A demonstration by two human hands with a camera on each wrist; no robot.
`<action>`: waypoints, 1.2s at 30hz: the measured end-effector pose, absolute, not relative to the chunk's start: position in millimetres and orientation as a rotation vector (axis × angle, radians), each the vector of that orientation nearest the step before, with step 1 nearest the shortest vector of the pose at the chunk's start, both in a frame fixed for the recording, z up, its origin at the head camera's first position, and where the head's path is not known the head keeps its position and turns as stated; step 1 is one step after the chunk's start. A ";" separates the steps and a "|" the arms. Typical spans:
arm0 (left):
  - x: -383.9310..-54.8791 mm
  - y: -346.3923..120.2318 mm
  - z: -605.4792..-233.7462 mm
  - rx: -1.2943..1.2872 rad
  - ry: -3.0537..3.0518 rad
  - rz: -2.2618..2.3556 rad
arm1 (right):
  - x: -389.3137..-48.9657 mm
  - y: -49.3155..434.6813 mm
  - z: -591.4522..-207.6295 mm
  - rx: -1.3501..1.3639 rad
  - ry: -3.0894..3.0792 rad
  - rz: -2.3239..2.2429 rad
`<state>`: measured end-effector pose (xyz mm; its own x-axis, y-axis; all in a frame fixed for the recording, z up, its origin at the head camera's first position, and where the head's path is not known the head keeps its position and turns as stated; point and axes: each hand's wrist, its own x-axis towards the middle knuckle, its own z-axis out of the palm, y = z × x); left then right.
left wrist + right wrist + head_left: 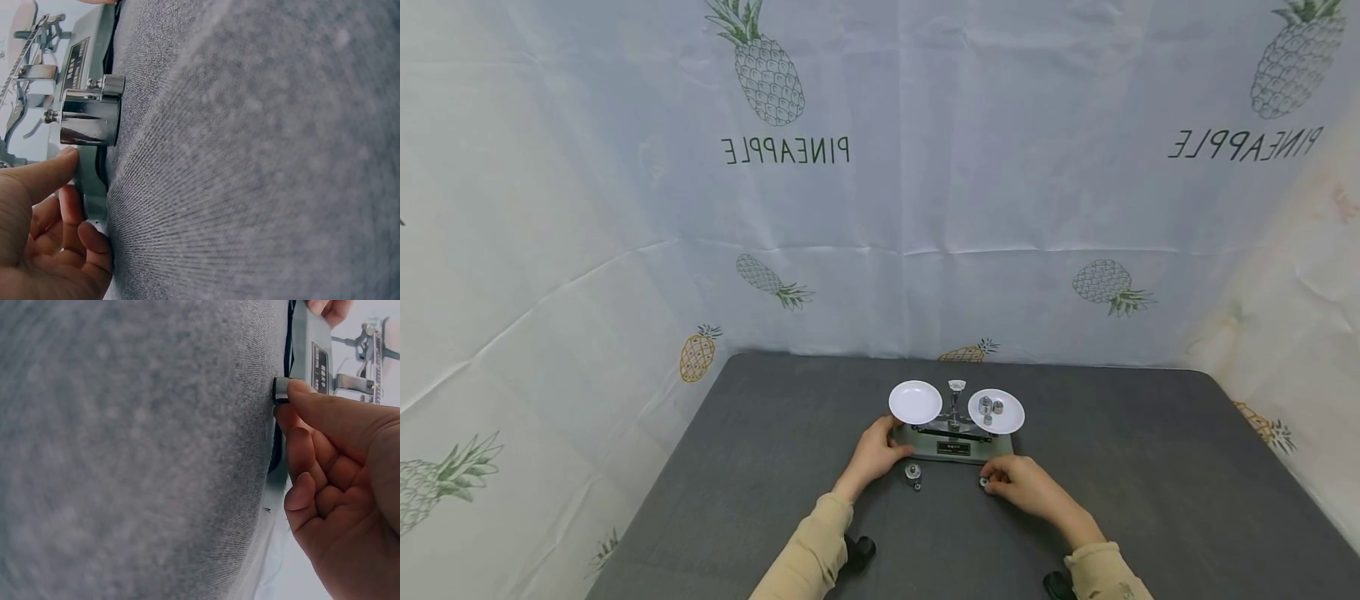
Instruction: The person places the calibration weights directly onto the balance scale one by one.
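One small weight [282,390] pinched in my right hand [1021,485] | left hand [876,451] grips balance base [925,450] toward tabletop's [760,458] far edge | I should brace that base gently

The right hand [353,481] pinches a small metal weight [281,390] between thumb and index finger, its other fingers curled in toward the palm. The weight sits just beside the front edge of a balance's grey-green base [306,344]; whether it touches the grey desk [137,450] cannot be told. A dark nameplate [319,367] with pale lettering marks the base's front, near the thumb. Metal fittings and a notched beam [377,359] stand behind. The left hand's fingers [337,311] touch the base's far end.
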<state>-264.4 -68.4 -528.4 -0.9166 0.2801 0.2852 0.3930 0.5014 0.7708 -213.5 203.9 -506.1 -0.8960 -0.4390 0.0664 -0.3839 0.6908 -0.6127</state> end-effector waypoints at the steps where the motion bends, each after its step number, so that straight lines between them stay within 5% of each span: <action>1: -264.2 -67.8 -528.2 -0.576 -2.622 -1.391 | -213.0 203.8 -505.3 -0.686 2.810 -0.986; 36: -259.5 -63.5 -518.7 -0.458 -2.736 -1.351 | -196.2 213.4 -438.2 -0.625 3.076 -0.993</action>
